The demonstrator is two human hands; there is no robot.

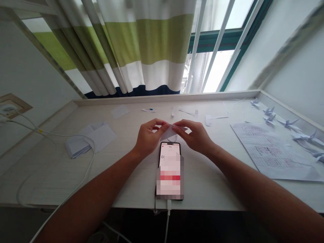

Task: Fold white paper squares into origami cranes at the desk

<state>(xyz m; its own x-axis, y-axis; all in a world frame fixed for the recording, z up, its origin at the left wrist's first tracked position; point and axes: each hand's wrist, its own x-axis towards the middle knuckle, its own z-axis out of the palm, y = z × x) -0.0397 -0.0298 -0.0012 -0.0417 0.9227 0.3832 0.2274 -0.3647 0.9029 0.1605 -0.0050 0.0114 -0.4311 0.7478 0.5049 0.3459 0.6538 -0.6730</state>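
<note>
Between my two hands is a small folded piece of white paper (168, 133), held just above the desk beyond the phone. My left hand (152, 135) pinches its left side between thumb and fingers. On the other side, my right hand (192, 135) grips it the same way, with a pale tip of paper showing past the fingers. The exact folds are partly hidden by my fingertips. Right below the hands lies a phone (170, 162) with a lit screen, partly pixelated, and a white cable (169, 206) plugged into its near end.
Folded paper cranes (288, 123) line the desk's right edge beside a written sheet (270, 152). A stack of white paper (88, 138) lies at left, crossed by a white cord (94, 152). Paper scraps (208, 120) and a small blue-tipped item (151, 109) lie toward the back ledge.
</note>
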